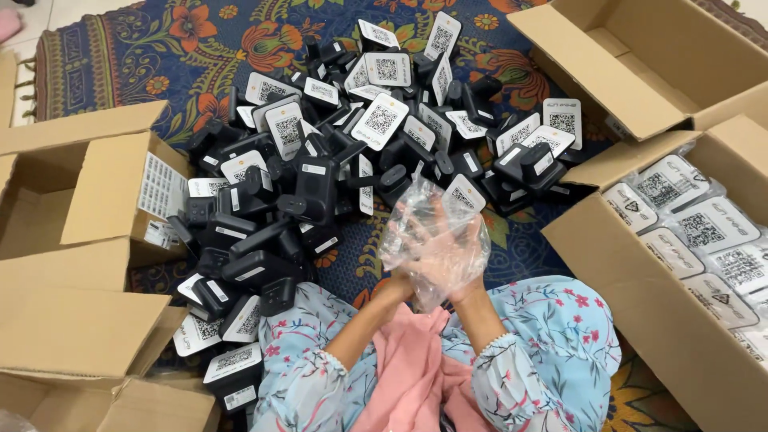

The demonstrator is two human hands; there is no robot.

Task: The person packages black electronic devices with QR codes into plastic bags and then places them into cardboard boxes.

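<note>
Clear plastic is what I see first from the head camera: a thin transparent bag (pixel 436 244) held up just above my lap, with both hands pressed into it. My left hand (pixel 416 260) and right hand (pixel 460 256) are closed together on the crinkled film (I cannot tell whether anything is inside it). Just beyond the bag lies a big heap of black devices with white code cards (pixel 336 152), spread over a flowered blue rug (pixel 200 32). At my right, an open cardboard box (pixel 632 280) holds white cards already wrapped in clear bags (pixel 696 228), laid in rows. Another open box (pixel 640 56) sits behind it. At my left, a box with a white label (pixel 104 192) stands open, its inside hidden.
</note>
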